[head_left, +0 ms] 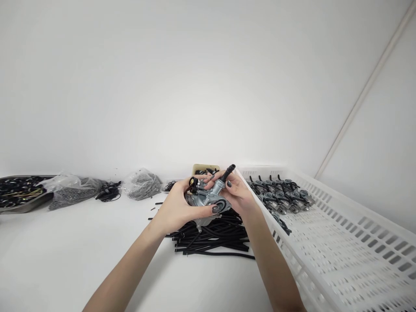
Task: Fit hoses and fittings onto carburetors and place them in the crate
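Note:
A silver metal carburetor (208,199) is held up over the middle of the white table, tilted, with a black ribbed cap (228,172) sticking up to the right from its top. My left hand (182,203) wraps round its left side, the thumb lying across the front near a round opening. Behind the cap, my right hand (238,193) has its fingers closed round the upper neck of the carburetor. Below both hands lies a pile of black rubber hoses (212,238), partly hidden by the carburetor.
A white perforated basket (367,229) on the right holds several carburetors (281,195). Behind the hands is a yellow container (205,167) of small dark parts. Leftward are two plastic bags (141,184) of small parts, a black heap (108,191) and a metal tray (30,206) with black rings.

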`<state>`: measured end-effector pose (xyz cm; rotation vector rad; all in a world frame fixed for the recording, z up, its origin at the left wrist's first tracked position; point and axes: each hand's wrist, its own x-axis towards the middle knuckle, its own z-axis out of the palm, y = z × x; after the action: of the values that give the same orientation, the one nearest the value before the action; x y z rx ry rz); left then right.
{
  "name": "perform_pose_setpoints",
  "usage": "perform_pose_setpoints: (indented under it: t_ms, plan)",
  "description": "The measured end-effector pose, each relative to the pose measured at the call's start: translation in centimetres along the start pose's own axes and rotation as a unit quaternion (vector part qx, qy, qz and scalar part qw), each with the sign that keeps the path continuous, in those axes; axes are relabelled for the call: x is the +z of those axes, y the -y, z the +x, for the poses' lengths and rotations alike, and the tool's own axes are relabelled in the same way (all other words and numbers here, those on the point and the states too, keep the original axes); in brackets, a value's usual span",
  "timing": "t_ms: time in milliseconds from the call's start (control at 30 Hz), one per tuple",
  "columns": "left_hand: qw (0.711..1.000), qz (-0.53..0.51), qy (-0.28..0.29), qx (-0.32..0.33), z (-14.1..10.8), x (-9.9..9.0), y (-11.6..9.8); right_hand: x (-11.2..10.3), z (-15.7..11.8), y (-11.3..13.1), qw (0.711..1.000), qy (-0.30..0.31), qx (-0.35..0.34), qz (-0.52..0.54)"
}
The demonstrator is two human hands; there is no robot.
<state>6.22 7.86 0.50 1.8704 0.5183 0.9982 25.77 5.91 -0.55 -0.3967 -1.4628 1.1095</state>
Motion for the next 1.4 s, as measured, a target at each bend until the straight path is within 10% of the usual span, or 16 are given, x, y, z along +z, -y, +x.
perform_pose_setpoints:
  t_ms: [367,667,1400]
  plan:
    - [0.998,0.051,-0.04,0.002,0.0,0.2,0.5,1.3,0.7,-1.3,0.996,-0.093,-0.013,-0.006]
    - [0.999,0.04,-0.027,0.002,-0.1,0.1,0.2,0.0,0.4,-0.4,1.0,0.013,-0.013,0.0]
    - [0.999,0.036,-0.027,-0.002,0.0,0.1,0.2,-0.2,0.6,-1.2,0.999,-0.023,-0.039,-0.022]
